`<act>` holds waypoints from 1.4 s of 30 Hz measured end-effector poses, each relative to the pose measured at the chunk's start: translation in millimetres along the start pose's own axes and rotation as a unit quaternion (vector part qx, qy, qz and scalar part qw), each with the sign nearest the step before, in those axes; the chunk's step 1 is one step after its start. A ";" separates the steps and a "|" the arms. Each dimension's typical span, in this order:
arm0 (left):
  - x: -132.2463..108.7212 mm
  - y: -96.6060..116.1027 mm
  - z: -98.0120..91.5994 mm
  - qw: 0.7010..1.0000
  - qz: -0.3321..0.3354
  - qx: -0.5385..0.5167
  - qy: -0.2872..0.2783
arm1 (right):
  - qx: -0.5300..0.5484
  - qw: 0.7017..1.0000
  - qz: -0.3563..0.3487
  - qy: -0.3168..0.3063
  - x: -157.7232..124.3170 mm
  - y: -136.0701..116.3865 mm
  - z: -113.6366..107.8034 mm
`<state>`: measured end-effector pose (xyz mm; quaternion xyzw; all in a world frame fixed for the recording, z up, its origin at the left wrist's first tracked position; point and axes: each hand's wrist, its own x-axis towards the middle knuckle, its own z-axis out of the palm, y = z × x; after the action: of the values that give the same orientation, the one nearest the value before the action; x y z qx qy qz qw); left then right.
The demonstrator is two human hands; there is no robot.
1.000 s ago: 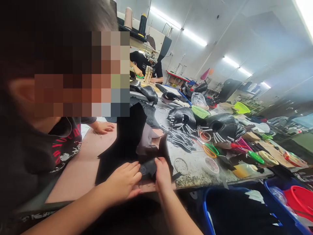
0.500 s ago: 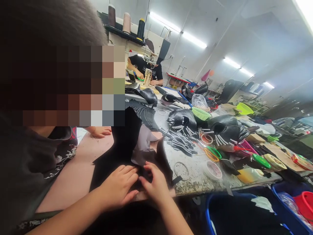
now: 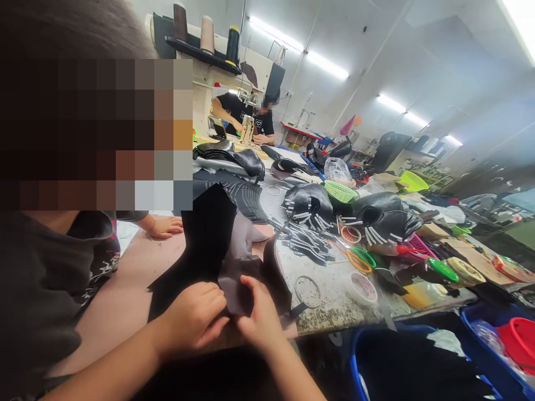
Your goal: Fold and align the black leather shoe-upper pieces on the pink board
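A large dark sheet of material [image 3: 207, 223] lies over a pinkish board [image 3: 121, 301] at the table's front edge, with a glossy grey-brown part folded up at its right. My left hand [image 3: 192, 312] rests on the near part of the sheet, its fingers curled round or pressed on the edge. Just to its right, my right hand [image 3: 259, 312] has thumb and forefinger spread apart against the brown part, with the other fingers hidden. A roll of tape [image 3: 362, 288] and a white ring [image 3: 308, 291] lie to the right of my right hand.
A person [image 3: 25, 267] stands close at the left, one hand on the board. Black pieces with white strips [image 3: 307, 242], orange and green scissors [image 3: 359, 260] and a green basket [image 3: 340, 191] cover the table. Blue bins [image 3: 355, 356] stand below its right edge. Another person sits behind a sewing machine.
My left hand has shifted slightly left and its fingers are more curled. A gap has opened between my hands, showing more of the grey-brown part. The view has tilted slightly.
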<state>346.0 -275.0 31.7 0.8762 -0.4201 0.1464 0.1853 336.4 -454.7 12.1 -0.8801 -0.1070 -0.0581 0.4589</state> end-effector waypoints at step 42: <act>0.8 49.5 -43.8 0.962 -0.097 -0.156 -0.201 | -0.344 0.852 -0.390 0.052 -46.1 -66.2 -64.6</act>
<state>302.9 -284.7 80.9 0.8842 -0.3796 -0.1193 0.2449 275.4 -477.1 92.4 -0.8633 -0.3910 -0.3110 0.0715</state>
